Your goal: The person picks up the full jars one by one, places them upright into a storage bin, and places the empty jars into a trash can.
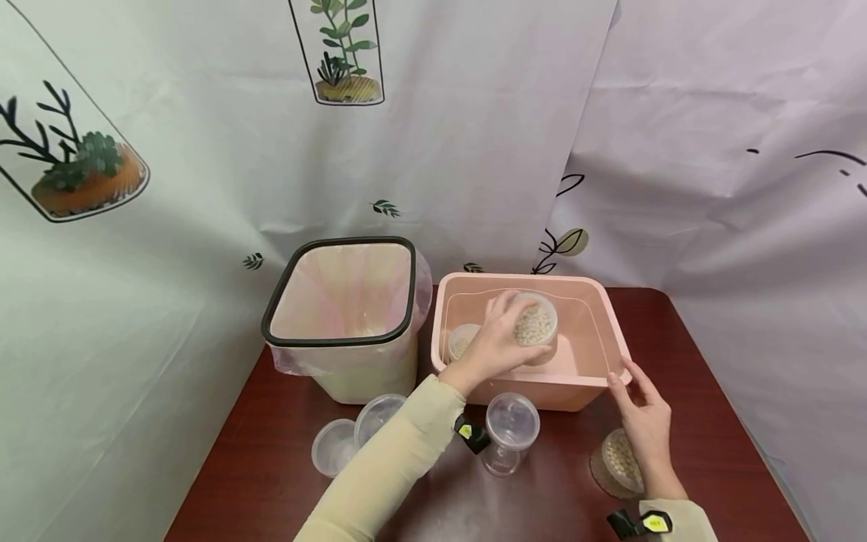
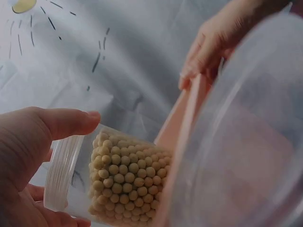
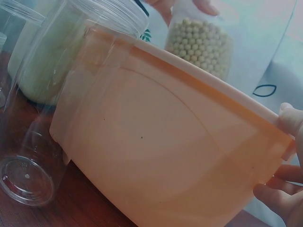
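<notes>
My left hand [image 1: 500, 340] grips a lidded clear plastic jar [image 1: 536, 324] of pale round beans near its lid, over the inside of the pink plastic bin [image 1: 582, 339]. In the left wrist view, the thumb and fingers wrap around the upper end of the jar [image 2: 128, 177], and the beans fill its lower part. My right hand [image 1: 649, 425] pinches the bin's front right corner, thumb and fingers on either side of the rim. Another jar [image 1: 462, 340] stands inside the bin at the left, partly behind my left hand.
A third jar of beans [image 1: 616, 463] stands on the dark red table below my right hand. An empty clear jar [image 1: 512, 425] is in front of the bin. More clear jars [image 1: 333, 448] stand left, partly behind my sleeve. A lined waste bin [image 1: 339, 342] with a black rim stands at the left.
</notes>
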### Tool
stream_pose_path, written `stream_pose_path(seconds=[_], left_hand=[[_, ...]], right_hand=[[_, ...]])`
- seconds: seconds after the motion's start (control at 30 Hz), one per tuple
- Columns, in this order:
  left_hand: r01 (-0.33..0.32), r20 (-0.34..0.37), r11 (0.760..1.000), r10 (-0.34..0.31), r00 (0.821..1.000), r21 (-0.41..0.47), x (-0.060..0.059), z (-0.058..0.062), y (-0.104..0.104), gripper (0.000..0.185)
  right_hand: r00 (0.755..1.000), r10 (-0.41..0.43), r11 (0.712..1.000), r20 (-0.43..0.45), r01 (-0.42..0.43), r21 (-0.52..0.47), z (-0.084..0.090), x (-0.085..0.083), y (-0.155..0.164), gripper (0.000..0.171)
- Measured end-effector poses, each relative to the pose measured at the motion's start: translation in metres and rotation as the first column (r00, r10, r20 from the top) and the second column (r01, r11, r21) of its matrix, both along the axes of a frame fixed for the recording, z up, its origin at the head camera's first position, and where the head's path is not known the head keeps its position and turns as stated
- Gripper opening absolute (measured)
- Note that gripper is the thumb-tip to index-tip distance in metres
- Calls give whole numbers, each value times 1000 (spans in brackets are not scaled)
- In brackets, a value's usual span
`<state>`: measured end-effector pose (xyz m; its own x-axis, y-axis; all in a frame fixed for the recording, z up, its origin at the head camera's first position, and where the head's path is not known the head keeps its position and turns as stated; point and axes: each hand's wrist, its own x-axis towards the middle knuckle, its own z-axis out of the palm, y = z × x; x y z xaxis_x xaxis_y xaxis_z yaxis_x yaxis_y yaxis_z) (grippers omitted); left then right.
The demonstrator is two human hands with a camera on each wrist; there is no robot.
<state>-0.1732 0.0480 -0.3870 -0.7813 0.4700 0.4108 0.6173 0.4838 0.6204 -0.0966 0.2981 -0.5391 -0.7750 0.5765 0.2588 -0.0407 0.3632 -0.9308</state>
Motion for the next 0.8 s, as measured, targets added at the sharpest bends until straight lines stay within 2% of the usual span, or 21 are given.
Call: stream_pose_path(seconds=[0.23, 0.47, 0.63, 0.8], left_hand=[[-8, -3, 992, 8, 1000, -126, -7, -18, 2, 69], [24, 69, 972, -9, 998, -234, -14, -35, 2, 66], [47, 82, 964, -26, 996, -260, -18, -41, 3, 66], [68, 103, 953, -39, 994, -296, -24, -44, 6, 67]], right_hand=[[999, -7, 1000, 31, 7, 0, 0, 0, 1, 44], [1000, 3, 1000, 30, -3, -5, 0, 2, 1, 44], [1000, 18, 1000, 19, -18, -16, 6, 3, -1, 44], [999, 27, 999, 43, -25, -41, 12, 5, -4, 45]])
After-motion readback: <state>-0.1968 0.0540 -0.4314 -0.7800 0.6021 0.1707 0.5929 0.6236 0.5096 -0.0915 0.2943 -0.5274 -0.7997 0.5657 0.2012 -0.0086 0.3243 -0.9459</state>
